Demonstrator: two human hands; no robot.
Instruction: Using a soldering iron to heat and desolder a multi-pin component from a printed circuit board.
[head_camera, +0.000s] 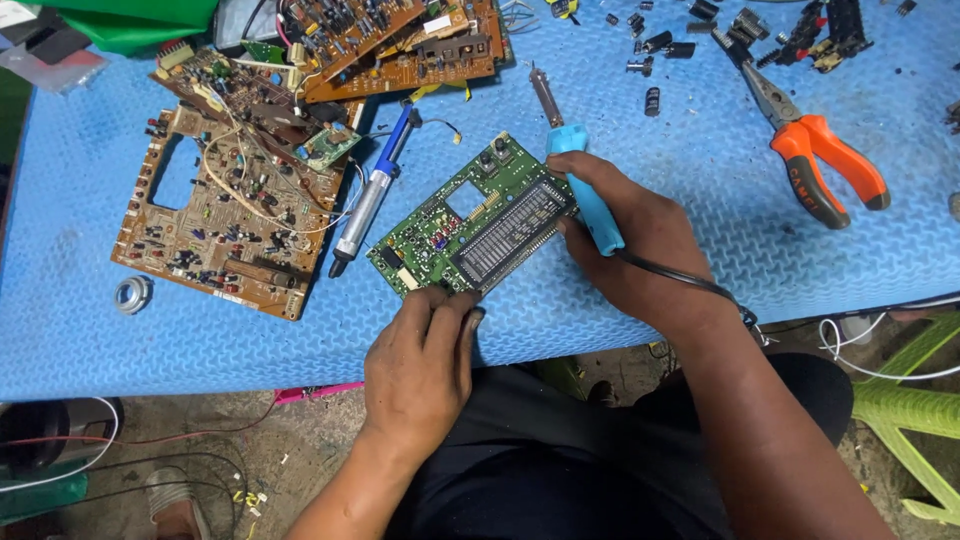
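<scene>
While our left hand (420, 365) presses the green board (470, 215) flat, our right fingers (590, 175) grip the soldering iron (580, 175), tip (545, 95) pointing away beyond the board's far end.

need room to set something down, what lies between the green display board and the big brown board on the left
In the head view, a blue-and-silver desoldering pump lies slanted on the blue mat, between the green board and the brown board.

Even daylight, soft shadows, sharp focus, slight wide-angle edge distortion.
</scene>
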